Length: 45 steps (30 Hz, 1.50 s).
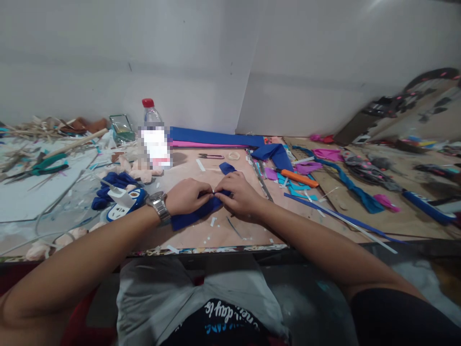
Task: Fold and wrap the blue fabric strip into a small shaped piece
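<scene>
Both hands meet over a strip of blue fabric (pixel 192 217) lying slantwise on the table. My left hand (pixel 185 196), with a metal watch at its wrist, pinches the cloth near its middle. Close against it, my right hand (pixel 240 193) grips the same strip, thumb and fingers pressed together. One end of the fabric sticks out beyond the right fingers; the wider end lies below the left hand. The spot between the fingertips is mostly covered. Behind the hands lie small thread snips (pixel 212 156) and a roll of tape (pixel 234 155).
A red-capped bottle (pixel 152 115) stands at the back left. Nearer are a power strip (pixel 124 204) with a plugged charger and green-handled pliers (pixel 46 164). A long blue fabric band (pixel 216 136) runs along the wall. To the right lie an orange cutter (pixel 298 178) and fabric scraps.
</scene>
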Motion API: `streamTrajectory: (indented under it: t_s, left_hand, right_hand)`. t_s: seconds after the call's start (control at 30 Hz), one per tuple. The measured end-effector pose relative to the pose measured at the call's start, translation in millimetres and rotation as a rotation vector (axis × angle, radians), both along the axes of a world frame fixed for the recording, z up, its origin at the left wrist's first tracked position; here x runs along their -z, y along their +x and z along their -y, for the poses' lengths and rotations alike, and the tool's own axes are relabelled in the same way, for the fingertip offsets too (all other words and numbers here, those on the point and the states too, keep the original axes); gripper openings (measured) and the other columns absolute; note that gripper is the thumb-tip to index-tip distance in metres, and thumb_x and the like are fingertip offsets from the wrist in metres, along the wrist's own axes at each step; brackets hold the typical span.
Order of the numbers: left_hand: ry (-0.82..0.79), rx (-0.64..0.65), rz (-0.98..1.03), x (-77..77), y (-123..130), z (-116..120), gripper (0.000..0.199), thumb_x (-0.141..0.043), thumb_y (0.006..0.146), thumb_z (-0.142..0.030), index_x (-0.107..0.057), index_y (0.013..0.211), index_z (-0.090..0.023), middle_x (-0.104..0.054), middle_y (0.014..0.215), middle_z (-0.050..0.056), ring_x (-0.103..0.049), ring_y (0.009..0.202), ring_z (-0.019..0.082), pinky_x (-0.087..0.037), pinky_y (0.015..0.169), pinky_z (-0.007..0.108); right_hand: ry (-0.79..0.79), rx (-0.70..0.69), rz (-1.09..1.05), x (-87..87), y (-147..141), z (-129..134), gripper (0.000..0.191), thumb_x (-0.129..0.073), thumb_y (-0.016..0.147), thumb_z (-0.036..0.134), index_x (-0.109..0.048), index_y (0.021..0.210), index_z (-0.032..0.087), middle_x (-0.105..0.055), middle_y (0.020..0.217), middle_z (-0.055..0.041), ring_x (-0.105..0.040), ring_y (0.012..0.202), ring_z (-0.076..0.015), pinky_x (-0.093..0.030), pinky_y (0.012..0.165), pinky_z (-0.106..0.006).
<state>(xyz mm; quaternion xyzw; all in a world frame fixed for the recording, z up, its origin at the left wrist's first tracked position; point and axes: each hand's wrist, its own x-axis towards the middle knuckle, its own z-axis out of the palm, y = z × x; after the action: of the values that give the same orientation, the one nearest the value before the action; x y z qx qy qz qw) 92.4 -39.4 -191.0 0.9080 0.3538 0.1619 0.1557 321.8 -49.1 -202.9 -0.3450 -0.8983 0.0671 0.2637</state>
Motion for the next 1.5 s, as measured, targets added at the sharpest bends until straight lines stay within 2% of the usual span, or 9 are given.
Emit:
streamTrajectory:
  t_s: [0.23,0.6,0.77,0.87,1.0,1.23,1.37,1.5]
  left_hand:
    - [-0.071,-0.009,0.068,-4.5,-0.2,0.5,0.028,-0.055,0.097,-0.034,-0.074,0.085,-0.017,-0.074,0.076,0.003,-0.062,0.066,0.015,-0.037,0.065,0.028]
    - [-0.098,0.005,0.063,-3.4,0.7,0.7,0.033,-0.051,0.101,-0.036,-0.077,0.091,-0.017,-0.077,0.081,0.005,-0.064,0.069,0.015,-0.039,0.067,0.027]
    - [-0.135,0.027,0.089,-3.1,0.1,-0.1,0.031,-0.052,0.099,-0.033,-0.078,0.098,-0.018,-0.078,0.084,0.005,-0.065,0.072,0.016,-0.040,0.067,0.027]
    - [-0.170,0.040,0.116,-3.0,-0.4,-0.2,0.029,-0.052,0.097,-0.031,-0.077,0.094,-0.016,-0.075,0.080,0.004,-0.062,0.068,0.015,-0.040,0.066,0.027]
    - [-0.242,0.026,0.154,-4.4,0.0,-0.1,0.026,-0.051,0.093,-0.026,-0.072,0.084,-0.014,-0.068,0.072,0.002,-0.057,0.065,0.014,-0.039,0.064,0.027]
    - [-0.445,-0.004,0.207,-2.2,0.0,-4.5,0.023,-0.050,0.085,-0.021,-0.072,0.085,-0.015,-0.067,0.074,0.001,-0.056,0.068,0.014,-0.040,0.066,0.027]
    - [-0.519,-0.004,0.251,0.7,-1.2,-6.5,0.024,-0.050,0.087,-0.024,-0.072,0.083,-0.015,-0.066,0.073,0.001,-0.054,0.067,0.013,-0.039,0.065,0.027]
    - [-0.518,0.046,0.274,2.0,-1.0,-7.7,0.035,-0.051,0.095,-0.038,-0.072,0.081,-0.013,-0.063,0.071,0.001,-0.049,0.065,0.012,-0.036,0.064,0.027]
  right_hand:
    - [-0.008,-0.008,-0.057,-0.5,-0.4,0.4,0.009,-0.067,0.094,0.028,-0.073,0.095,0.022,-0.079,0.094,-0.0047,-0.064,0.095,-0.0240,-0.035,0.096,-0.045]
    - [0.028,-0.004,-0.110,3.9,1.4,-3.6,0.008,-0.070,0.094,0.027,-0.077,0.093,0.023,-0.081,0.092,-0.0029,-0.066,0.093,-0.0231,-0.039,0.094,-0.045]
    - [0.053,-0.010,-0.140,5.2,2.2,-4.8,0.005,-0.073,0.092,0.026,-0.077,0.094,0.024,-0.081,0.092,-0.0023,-0.066,0.094,-0.0232,-0.039,0.095,-0.045]
    - [0.071,-0.014,-0.148,5.0,2.2,-4.7,0.004,-0.073,0.092,0.026,-0.076,0.092,0.024,-0.081,0.090,-0.0020,-0.065,0.094,-0.0234,-0.039,0.094,-0.045]
    - [0.083,-0.030,-0.146,4.3,1.6,-4.6,0.005,-0.072,0.092,0.027,-0.076,0.093,0.024,-0.081,0.091,-0.0024,-0.066,0.094,-0.0235,-0.039,0.094,-0.045]
    - [0.128,-0.097,-0.149,3.0,1.9,-4.8,0.004,-0.072,0.092,0.025,-0.077,0.092,0.024,-0.079,0.088,-0.0032,-0.067,0.088,-0.0211,-0.039,0.092,-0.045]
    - [0.127,-0.105,-0.142,2.5,1.7,-4.1,0.005,-0.072,0.092,0.025,-0.077,0.091,0.025,-0.079,0.088,-0.0025,-0.067,0.088,-0.0205,-0.038,0.092,-0.045]
    - [0.137,-0.093,-0.146,2.9,2.2,-3.8,0.004,-0.073,0.091,0.023,-0.077,0.090,0.024,-0.079,0.088,-0.0016,-0.067,0.088,-0.0198,-0.035,0.094,-0.045]
